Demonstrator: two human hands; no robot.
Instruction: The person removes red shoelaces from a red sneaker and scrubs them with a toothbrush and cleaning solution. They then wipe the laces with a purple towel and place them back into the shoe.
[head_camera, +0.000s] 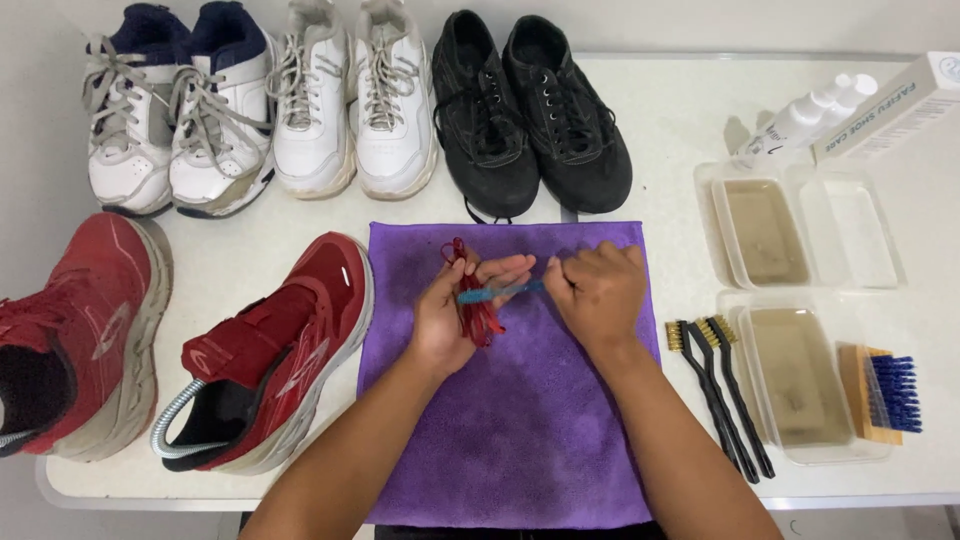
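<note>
Laces brushed over the cloth

A purple microfibre cloth (520, 420) covers the white surface (250, 270). Above it, the left hand (455, 310) is closed around bunched red shoelaces (478, 305), while the right hand (598, 295) pinches a slim blue brush (495, 293) against them

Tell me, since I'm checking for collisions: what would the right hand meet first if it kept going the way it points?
The right hand points left along the small blue brush. It would probably meet the bundled red shoelaces in the left hand first, though depth is unclear.
</note>
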